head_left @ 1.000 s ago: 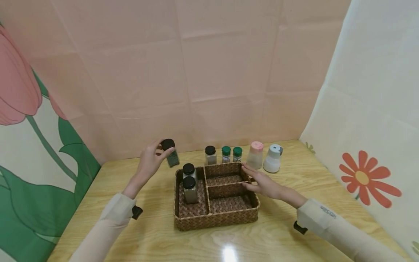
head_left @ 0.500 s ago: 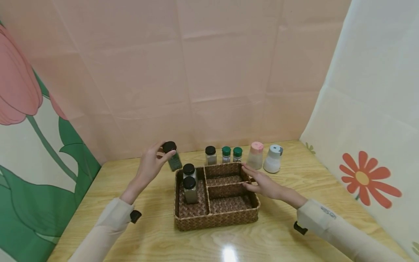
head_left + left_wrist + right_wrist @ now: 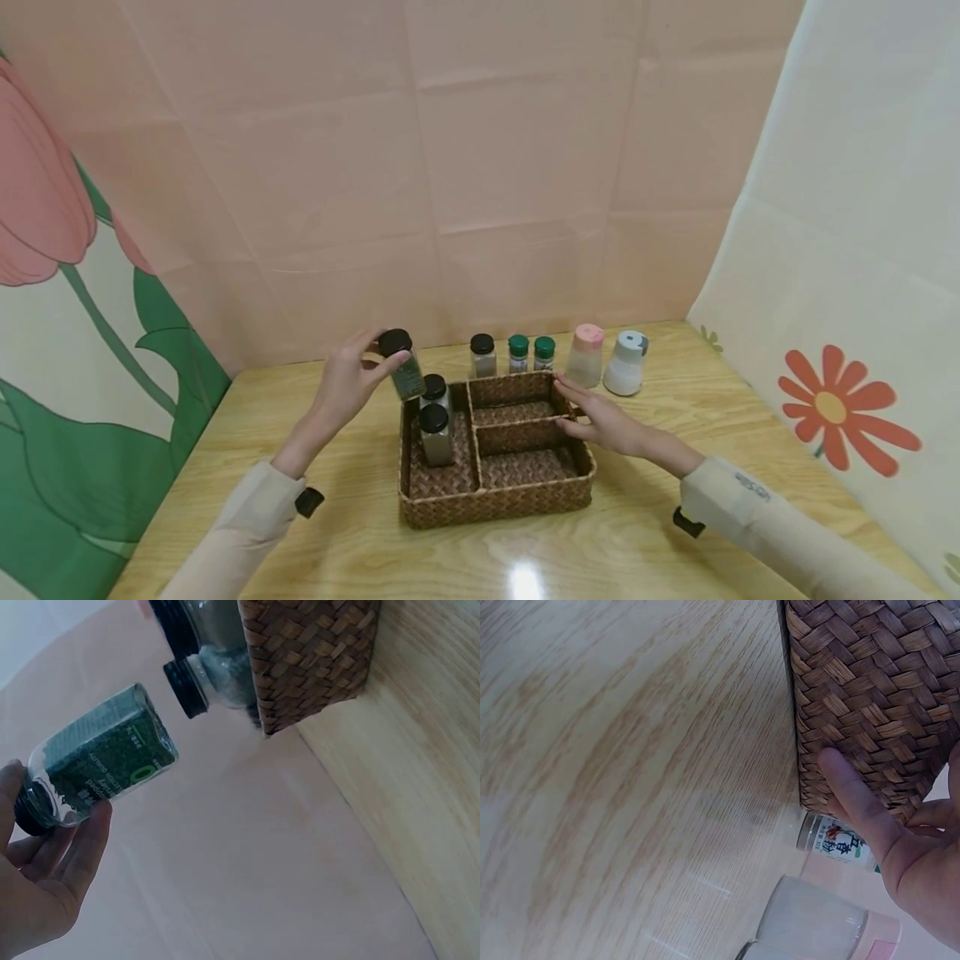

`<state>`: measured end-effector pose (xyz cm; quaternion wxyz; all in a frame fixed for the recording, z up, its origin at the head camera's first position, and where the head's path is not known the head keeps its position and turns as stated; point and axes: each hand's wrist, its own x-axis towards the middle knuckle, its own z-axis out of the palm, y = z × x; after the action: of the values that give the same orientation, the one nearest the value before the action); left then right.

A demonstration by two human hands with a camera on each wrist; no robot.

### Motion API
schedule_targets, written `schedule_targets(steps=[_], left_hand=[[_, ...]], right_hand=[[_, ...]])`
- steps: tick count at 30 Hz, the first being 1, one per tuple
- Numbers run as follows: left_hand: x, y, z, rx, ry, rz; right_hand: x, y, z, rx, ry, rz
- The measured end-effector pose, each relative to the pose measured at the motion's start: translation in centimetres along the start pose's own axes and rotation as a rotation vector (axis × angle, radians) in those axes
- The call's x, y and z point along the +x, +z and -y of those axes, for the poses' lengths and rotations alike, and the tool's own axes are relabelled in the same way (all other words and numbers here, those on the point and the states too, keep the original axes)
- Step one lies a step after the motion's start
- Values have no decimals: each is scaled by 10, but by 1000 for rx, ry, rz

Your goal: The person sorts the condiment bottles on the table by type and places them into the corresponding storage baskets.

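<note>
My left hand (image 3: 347,379) grips a spice jar (image 3: 407,377) near its black lid. The jar tilts above the back left corner of a woven basket (image 3: 498,502); in the left wrist view its green-labelled base (image 3: 105,750) points towards the basket. Two black-lidded jars stand in the basket's left compartment, a front jar (image 3: 437,446) and a rear jar (image 3: 434,394) partly hidden behind it. At the basket's right wall, my right hand (image 3: 603,422) holds the rim near the back corner. The right wrist view shows a finger (image 3: 855,795) against the outside weave.
Behind the basket stand a black-lidded jar (image 3: 483,357) and two green-capped bottles, one left (image 3: 518,354) and one right (image 3: 544,354). Farther right are a pink-topped shaker (image 3: 585,358) and a blue-topped shaker (image 3: 625,367). A pink cloth backdrop (image 3: 517,208) rises behind the wooden table (image 3: 345,533).
The left hand has carried the spice jar rightward and slightly nearer, from left of the basket to over its back left corner. The right hand and basket have stayed in place.
</note>
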<state>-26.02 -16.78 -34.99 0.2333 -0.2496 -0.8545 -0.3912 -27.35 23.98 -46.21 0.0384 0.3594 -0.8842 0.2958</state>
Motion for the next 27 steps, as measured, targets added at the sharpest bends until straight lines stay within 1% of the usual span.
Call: schedule_targets(steps=[5,9,14,18,27], left_hand=[[-3,1,-2,-7,17,-8],[-5,3,-1,-20,32,-9],[-8,5,0,-37,35,-21],[-10,5,-4,-42,41,-31],[-16,7,-15,-81,94,-14]], right_hand=[[0,0,1,-5,8,2],[-1,0,2,-6,11,2],[0,-1,2,-7,7,4],[0,-1,3,-16,5,0],[0,-1,2,-2,7,6]])
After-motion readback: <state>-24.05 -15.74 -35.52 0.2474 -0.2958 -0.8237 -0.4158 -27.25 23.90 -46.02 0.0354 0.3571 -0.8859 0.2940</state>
